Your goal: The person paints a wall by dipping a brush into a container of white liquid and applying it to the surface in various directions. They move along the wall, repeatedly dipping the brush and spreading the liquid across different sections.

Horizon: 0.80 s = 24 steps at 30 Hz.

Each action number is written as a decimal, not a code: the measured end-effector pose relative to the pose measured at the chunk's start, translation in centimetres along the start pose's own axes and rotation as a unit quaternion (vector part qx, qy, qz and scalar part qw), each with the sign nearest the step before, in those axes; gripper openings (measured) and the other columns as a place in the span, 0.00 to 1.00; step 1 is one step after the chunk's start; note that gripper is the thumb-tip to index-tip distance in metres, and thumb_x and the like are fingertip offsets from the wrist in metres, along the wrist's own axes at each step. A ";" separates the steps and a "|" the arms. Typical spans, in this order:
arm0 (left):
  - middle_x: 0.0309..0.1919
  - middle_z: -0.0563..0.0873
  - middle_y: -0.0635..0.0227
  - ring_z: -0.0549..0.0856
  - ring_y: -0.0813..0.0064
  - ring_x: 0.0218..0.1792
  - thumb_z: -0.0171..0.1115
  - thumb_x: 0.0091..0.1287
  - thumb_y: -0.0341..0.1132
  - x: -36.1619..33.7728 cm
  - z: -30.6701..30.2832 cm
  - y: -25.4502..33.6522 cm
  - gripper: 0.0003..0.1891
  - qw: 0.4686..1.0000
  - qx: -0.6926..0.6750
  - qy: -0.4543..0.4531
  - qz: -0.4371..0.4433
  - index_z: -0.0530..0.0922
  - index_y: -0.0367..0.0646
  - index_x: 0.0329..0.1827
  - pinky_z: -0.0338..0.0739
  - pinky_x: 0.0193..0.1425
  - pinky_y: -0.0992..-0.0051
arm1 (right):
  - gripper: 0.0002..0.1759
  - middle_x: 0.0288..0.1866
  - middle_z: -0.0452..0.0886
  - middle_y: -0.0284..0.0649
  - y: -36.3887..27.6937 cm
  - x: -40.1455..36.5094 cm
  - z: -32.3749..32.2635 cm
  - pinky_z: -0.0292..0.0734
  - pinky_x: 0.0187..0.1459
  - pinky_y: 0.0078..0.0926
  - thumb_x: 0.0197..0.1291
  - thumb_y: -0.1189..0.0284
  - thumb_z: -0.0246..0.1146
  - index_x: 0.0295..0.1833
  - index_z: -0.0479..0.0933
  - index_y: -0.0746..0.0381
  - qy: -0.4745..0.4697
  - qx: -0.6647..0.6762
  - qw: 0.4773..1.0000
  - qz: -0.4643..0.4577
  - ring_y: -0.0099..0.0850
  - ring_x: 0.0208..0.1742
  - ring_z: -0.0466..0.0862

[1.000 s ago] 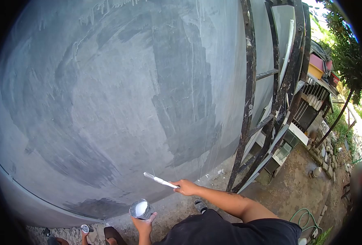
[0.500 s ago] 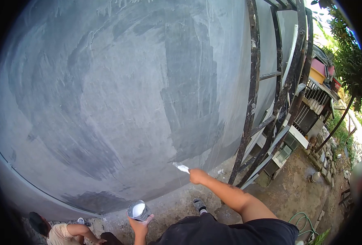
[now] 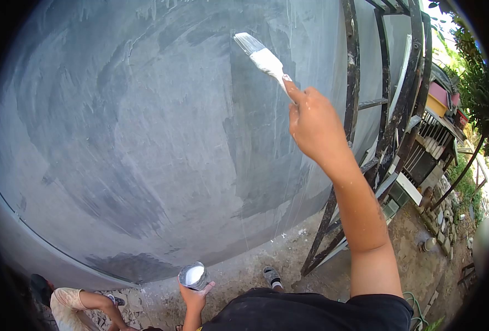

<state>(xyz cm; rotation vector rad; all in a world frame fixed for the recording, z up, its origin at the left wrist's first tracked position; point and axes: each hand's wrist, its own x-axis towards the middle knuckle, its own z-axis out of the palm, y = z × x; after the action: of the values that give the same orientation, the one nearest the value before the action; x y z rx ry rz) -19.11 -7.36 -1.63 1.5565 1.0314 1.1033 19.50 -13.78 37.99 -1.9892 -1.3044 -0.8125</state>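
My right hand (image 3: 317, 122) grips the handle of a white paintbrush (image 3: 265, 59), arm stretched up and forward. Its pale bristles point up and left, overlapping the upper part of the grey wall (image 3: 173, 132). A darker, wet-looking band runs down the wall just below the brush. Low in the view, my left hand (image 3: 193, 298) is wrapped round a small grey-smeared container (image 3: 188, 282) with white liquid (image 3: 194, 275) inside. Specks of white show on my right hand's fingers.
A dark, paint-spattered ladder-like frame (image 3: 352, 66) leans at the right. Lower left, another person (image 3: 70, 300) in a cap crouches by the wall base. A green hose (image 3: 418, 309) lies lower right; shelves and a slatted rack (image 3: 429, 138) stand farther back.
My right hand has swung up with the paintbrush, from the wall's lower edge to its upper part. My left hand keeps the container in nearly the same place.
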 end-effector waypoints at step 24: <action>0.57 0.82 0.57 0.83 0.66 0.57 0.92 0.37 0.31 -0.2 0.5 -2.5 0.54 0.999 -0.015 -0.029 -0.035 0.63 0.37 0.67 0.78 0.63 0.66 | 0.27 0.40 0.84 0.62 4.2 -4.5 6.1 0.80 0.49 0.51 0.62 0.80 0.60 0.68 0.79 0.63 -0.198 0.092 0.974 0.067 0.59 0.44 0.85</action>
<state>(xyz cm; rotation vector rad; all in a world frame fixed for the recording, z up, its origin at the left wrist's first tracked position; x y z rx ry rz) -18.98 -7.09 -4.15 1.5079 1.0180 1.0165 22.89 -12.95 30.10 -2.1269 -1.3840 -0.2240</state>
